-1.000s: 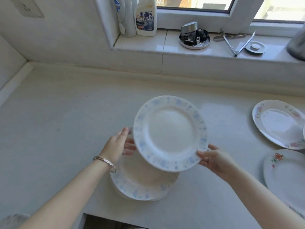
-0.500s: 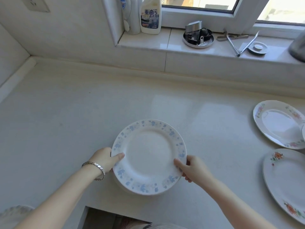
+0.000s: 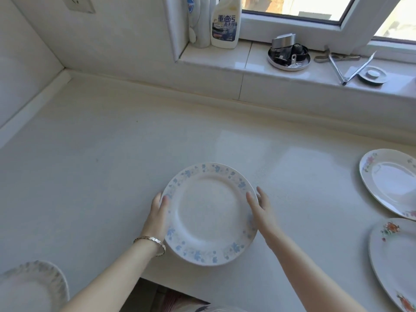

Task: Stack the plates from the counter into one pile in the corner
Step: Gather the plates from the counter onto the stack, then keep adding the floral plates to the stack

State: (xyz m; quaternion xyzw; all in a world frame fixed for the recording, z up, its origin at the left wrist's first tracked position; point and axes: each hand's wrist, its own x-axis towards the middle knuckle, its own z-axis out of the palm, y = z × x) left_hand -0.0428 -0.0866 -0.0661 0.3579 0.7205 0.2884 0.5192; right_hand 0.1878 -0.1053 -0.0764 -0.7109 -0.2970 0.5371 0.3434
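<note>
At the lower left of the frame a blurred white plate with a pale blue rim [image 3: 31,287] sits closest to the camera, cut off by the edge. Just beyond, at lower centre, a round white ceramic plate with a blue flower border [image 3: 209,212] lies level near the front edge of the pale stone counter [image 3: 101,165]; what is under it is hidden. The left hand [image 3: 157,215], with a thin metal bracelet [image 3: 150,240] on its wrist, rests straight fingers against the plate's left rim, the thumb on top, nothing clenched. The right hand [image 3: 261,210] does likewise on the right rim, fingers extended along the edge. At the right of the frame lie two white plates with red flowers, a nearer one [image 3: 391,262] and a farther one [image 3: 391,181], apart from each other. The wall corner at upper left is well away from the held plate. Farthest, on the tiled windowsill [image 3: 225,61] along the top, stand a white cleaner bottle [image 3: 225,21], a round metal tray of small parts [image 3: 289,57] and metal tongs [image 3: 351,66].
</note>
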